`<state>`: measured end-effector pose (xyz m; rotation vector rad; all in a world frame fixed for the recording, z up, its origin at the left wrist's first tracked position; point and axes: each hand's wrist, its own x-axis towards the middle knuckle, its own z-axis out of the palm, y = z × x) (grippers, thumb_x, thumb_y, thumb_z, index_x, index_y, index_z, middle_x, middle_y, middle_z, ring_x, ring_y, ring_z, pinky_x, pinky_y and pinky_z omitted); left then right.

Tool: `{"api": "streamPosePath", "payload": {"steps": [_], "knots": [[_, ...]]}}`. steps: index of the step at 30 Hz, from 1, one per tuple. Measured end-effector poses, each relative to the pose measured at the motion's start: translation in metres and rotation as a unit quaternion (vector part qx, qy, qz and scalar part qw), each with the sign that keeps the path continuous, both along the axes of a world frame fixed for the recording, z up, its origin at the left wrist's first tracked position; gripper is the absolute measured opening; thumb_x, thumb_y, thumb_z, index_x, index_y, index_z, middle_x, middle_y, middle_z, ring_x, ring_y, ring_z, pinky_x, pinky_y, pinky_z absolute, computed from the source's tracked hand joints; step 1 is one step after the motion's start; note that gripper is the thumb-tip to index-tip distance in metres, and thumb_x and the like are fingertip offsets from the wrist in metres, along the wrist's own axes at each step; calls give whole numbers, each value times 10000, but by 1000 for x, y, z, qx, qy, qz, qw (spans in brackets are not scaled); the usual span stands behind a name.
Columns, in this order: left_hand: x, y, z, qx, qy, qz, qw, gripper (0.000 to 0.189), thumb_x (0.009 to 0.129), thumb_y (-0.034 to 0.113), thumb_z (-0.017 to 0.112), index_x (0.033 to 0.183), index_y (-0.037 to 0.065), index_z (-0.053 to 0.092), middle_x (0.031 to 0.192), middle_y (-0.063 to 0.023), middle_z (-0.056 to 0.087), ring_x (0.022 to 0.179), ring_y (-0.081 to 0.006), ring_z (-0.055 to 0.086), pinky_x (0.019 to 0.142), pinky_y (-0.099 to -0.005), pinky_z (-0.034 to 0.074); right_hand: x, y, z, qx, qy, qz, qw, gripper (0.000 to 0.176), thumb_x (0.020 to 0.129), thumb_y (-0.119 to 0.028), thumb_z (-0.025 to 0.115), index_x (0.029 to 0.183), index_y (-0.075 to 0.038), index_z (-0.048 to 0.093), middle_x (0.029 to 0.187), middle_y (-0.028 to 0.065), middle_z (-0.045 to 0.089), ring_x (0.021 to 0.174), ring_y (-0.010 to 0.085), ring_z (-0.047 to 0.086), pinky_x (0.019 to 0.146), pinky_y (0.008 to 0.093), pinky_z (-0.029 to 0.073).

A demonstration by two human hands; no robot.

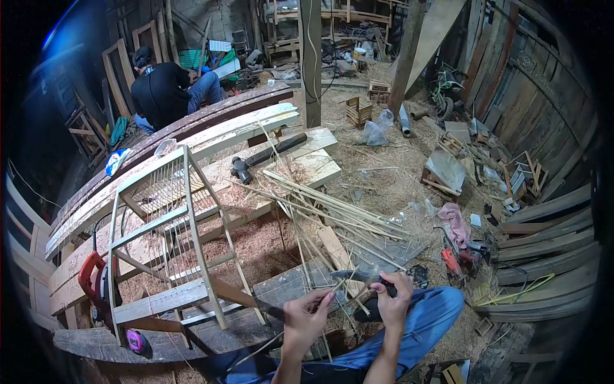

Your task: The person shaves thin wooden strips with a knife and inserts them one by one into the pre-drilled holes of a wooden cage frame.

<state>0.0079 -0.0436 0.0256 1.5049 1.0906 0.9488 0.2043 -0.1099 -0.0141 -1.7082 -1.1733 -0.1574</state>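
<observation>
My right hand [393,299] is closed round the dark handle of a knife. The knife's blade [353,274] points left, above the bench edge. Closed in a pinch, my left hand [308,315] holds a thin bamboo strip [259,351] that slants down to the lower left. The two hands are close together over my lap, in front of the bench. Just beyond them lies a loose pile of thin bamboo strips [339,208]. Left of my left hand stands a small wooden frame [190,240] with thin rods set across it.
A hammer [242,170] lies on the planks [313,168]. At left are a red power tool [94,281] and a purple tape measure [136,341]. Another red tool [453,264] sits on the floor at right. Posts stand beyond; a person in black [160,96] sits at the back left.
</observation>
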Motion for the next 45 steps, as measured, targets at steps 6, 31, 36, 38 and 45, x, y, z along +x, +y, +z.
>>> {"api": "streamPosePath", "payload": {"steps": [6, 31, 36, 38, 45], "knots": [[-6, 2, -1, -95, -43, -33, 994, 188, 949, 17, 707, 1118, -58, 741, 938, -62, 765, 833, -75, 684, 753, -218, 545, 1, -2, 1, -5, -7, 6, 1000, 273, 740, -234, 862, 932, -90, 733, 875, 43, 714, 802, 256, 611, 787, 388, 404], [-22, 14, -9, -73, -122, 63, 988, 162, 971, 100, 720, 1028, -52, 725, 835, -39, 724, 730, -38, 636, 630, -196, 492, 5, -22, 32, -69, 36, -6, 997, 281, 719, -208, 879, 926, -73, 746, 877, 63, 720, 812, 284, 611, 812, 384, 418], [-19, 10, -3, -102, -93, 23, 990, 148, 985, 113, 706, 991, -34, 689, 809, -24, 698, 702, -42, 610, 644, -190, 472, -10, -10, 39, -72, -15, 39, 997, 272, 733, -248, 868, 917, -86, 750, 860, 39, 729, 785, 247, 607, 772, 378, 400], [-16, 8, -9, -100, -103, 15, 989, 147, 989, 113, 699, 985, -33, 684, 814, -30, 702, 707, -48, 620, 649, -194, 482, -11, -10, 41, -72, -14, 43, 996, 268, 735, -252, 866, 911, -88, 750, 856, 39, 728, 783, 245, 606, 768, 381, 399], [-17, 13, -12, -93, -122, 19, 988, 135, 1006, 95, 662, 985, -38, 668, 836, -66, 716, 771, -77, 671, 694, -220, 534, 0, -21, 44, -80, -16, 12, 997, 266, 734, -256, 862, 911, -90, 753, 846, 32, 723, 783, 236, 610, 764, 387, 400]]}}
